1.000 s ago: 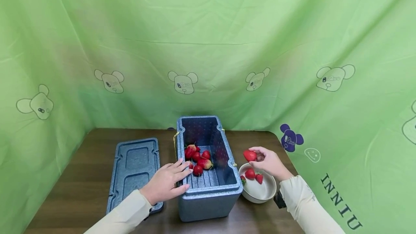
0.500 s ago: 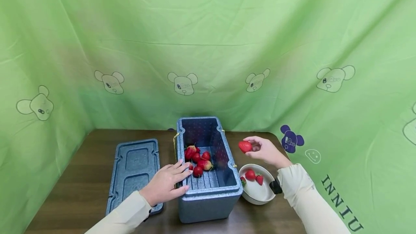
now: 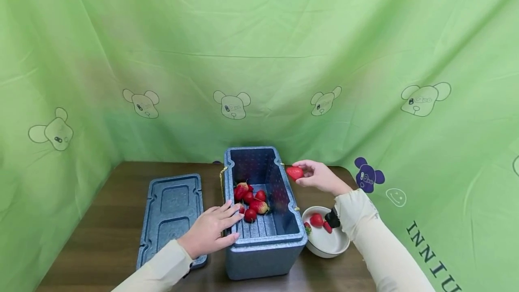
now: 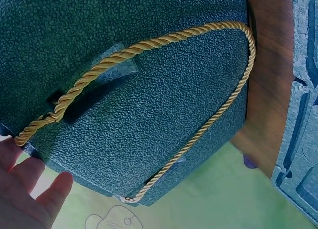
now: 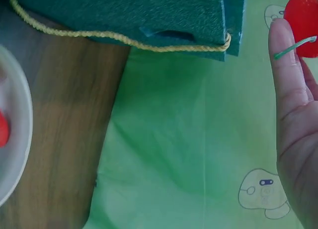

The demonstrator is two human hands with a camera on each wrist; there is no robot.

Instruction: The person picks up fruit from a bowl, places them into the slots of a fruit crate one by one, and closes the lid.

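Between its thumb and fingers my right hand (image 3: 320, 176) pinches a red strawberry (image 3: 294, 173), just outside the right rim of a blue foam box (image 3: 259, 260). A green stem shows on that strawberry in the right wrist view. With fingers spread, my left hand (image 3: 211, 232) rests on the box's left rim; its fingertips (image 4: 62, 182) touch the edge beside a twisted gold cord (image 4: 169, 38). Several strawberries (image 3: 259, 206) lie on the ribbed floor of the box. To its right, a white bowl (image 3: 324, 252) holds a few more strawberries (image 3: 316, 220), partly covered by the right wrist.
The blue lid (image 3: 174, 199) lies flat on the brown wooden table (image 3: 97, 229), left of the box. Gold cord handles run along both sides of the box. A green printed curtain (image 3: 259, 26) hangs behind and around the table.
My right hand has risen from above the bowl and moved left and away with the strawberry, to beside the box's far right rim. The left hand has stayed on the rim.
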